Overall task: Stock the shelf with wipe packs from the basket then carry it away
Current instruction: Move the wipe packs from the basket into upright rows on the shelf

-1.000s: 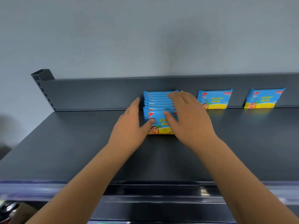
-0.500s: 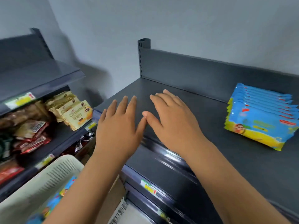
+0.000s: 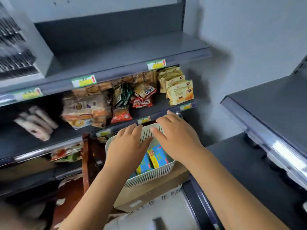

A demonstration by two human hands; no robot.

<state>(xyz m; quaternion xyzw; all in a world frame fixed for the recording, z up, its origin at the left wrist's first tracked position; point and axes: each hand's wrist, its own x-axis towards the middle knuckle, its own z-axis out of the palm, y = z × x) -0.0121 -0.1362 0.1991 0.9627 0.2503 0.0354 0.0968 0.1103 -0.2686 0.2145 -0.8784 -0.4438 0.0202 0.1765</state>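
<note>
— Fingers?
— My left hand (image 3: 127,147) and right hand (image 3: 178,138) hover over the basket (image 3: 150,177), fingers straight, slightly spread, gripping nothing.
— Count?
— One basket on a cardboard box (image 3: 159,190); three wipe packs (image 3: 157,156) show inside, standing on edge. The basket's long axis runs away from me toward the snack shelf (image 3: 166,113).

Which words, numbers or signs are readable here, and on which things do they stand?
Yellow packs: a word beginning "C", the rest blurred.
Price tags: red up arrow; print too small.
Red packs: characters, blurred.
Box: print blurred.
Wipe packs: print blurred.
</note>
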